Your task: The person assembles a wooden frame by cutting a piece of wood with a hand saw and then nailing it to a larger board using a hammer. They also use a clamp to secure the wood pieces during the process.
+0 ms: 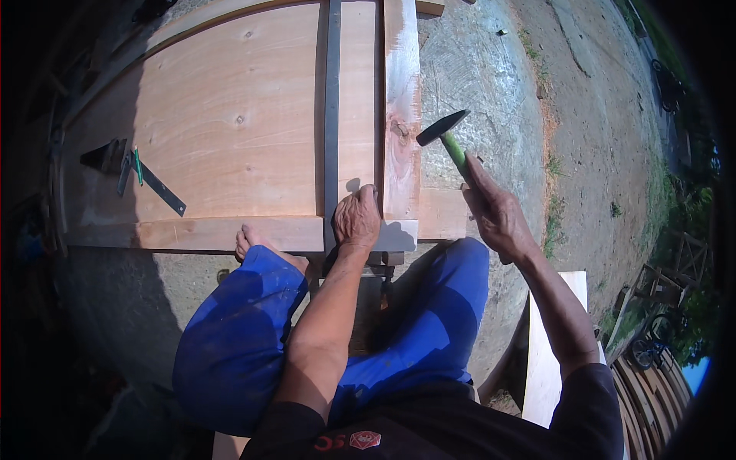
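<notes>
A wooden panel (230, 115) is laid flat on the concrete ground (475, 69) in the upper middle of the frame. A cross batten (207, 234) has been set along its near edge and an upright batten (402, 115) along its right side, so the framing appears laid out; whether nails are already driven cannot be told, and the nailing is judged to be in hand rather than finished.

A hammer (447, 134) with a green handle is gripped by the right hand (494, 211), fingers closed around the shaft, head raised above the upright batten right of centre. The left hand (356, 218) is pressed knuckles-up at the batten joint in the middle of the frame; whether a nail is pinched there cannot be told. A steel square (149, 180) lies at the panel's left.
</notes>
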Tool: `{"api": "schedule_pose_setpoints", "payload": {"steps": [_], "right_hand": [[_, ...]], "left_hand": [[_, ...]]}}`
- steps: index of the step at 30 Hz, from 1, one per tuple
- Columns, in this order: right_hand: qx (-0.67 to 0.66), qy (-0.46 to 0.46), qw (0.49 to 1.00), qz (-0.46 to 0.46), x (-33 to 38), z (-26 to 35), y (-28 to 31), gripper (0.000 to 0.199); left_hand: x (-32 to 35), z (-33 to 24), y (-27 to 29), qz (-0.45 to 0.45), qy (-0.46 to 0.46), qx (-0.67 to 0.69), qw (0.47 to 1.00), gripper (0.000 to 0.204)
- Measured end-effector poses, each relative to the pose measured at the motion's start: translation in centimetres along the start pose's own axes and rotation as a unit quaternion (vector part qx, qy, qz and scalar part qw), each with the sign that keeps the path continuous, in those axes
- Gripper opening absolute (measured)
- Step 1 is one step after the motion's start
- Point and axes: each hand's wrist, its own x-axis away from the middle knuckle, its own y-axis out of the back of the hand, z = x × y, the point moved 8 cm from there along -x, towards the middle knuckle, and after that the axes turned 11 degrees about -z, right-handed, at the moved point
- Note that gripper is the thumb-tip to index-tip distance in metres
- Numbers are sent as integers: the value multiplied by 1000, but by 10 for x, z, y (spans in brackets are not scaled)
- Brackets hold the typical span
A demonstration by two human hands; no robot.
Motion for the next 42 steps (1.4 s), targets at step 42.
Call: {"api": "schedule_pose_setpoints", "payload": {"steps": [42], "right_hand": [[169,32,985,10,98,-157,-49,54]], "left_hand": [[-67,10,56,39,470,570,672,42]]}}
